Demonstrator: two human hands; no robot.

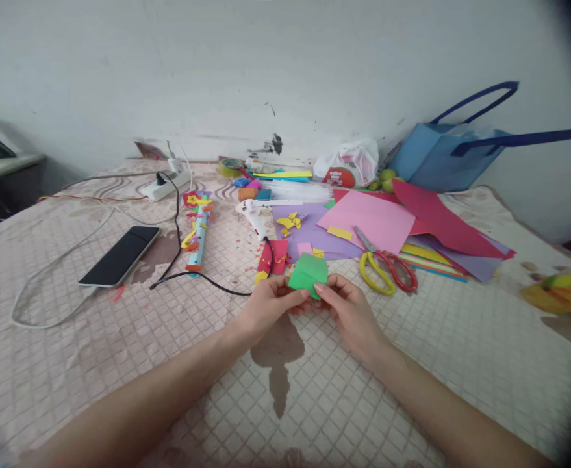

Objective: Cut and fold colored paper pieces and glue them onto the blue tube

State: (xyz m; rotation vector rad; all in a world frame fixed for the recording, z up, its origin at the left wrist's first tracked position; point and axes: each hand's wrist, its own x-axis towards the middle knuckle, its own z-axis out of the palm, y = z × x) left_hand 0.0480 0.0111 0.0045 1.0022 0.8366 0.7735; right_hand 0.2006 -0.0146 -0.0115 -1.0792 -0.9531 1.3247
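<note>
A small piece of green paper [309,272] is held over the patterned tablecloth between both hands. My left hand [276,300] grips its lower left part, thumb on top. At the lower right, my right hand [346,304] pinches it, the thumb close to the other thumb. Fingers beneath the paper are partly hidden. Just behind lie a red paper piece [279,252] with yellow scraps and a purple sheet [341,244]. Scissors [377,260] with yellow and red handles lie right of the hands.
Left are a phone [122,255] on a cable, a decorated light-blue strip [201,237] and a power strip [168,186]. A white glue gun [253,220] trails a black cord. Coloured sheets [451,221], a plastic bag [348,162] and a blue bag [445,156] stand toward the back right.
</note>
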